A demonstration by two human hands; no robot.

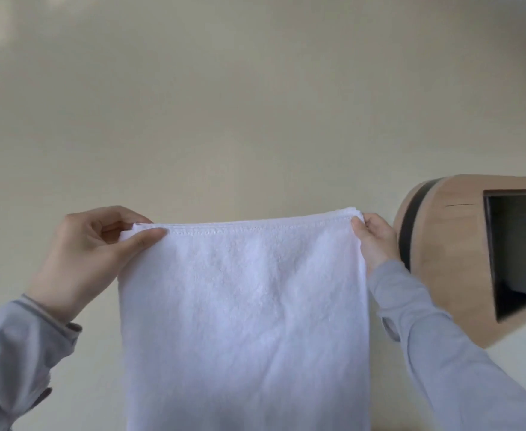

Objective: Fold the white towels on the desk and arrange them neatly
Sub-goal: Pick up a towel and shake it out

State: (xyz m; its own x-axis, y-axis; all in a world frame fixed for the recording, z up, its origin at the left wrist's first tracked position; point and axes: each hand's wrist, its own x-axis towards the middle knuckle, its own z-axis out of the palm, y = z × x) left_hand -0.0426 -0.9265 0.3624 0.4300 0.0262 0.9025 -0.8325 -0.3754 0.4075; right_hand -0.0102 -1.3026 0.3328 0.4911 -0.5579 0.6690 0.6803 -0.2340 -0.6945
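A white towel (243,312) hangs straight down in front of me, held up in the air by its top hem. My left hand (87,259) pinches the top left corner between thumb and fingers. My right hand (375,241) pinches the top right corner. The hem is stretched nearly level between the two hands. The towel's lower end runs out of the bottom of the frame. The desk is hidden from view.
A plain cream wall (255,104) fills the background. At the right a rounded wooden wall unit (448,259) with a dark band and a dark rectangular recess (523,250) juts out, close behind my right hand.
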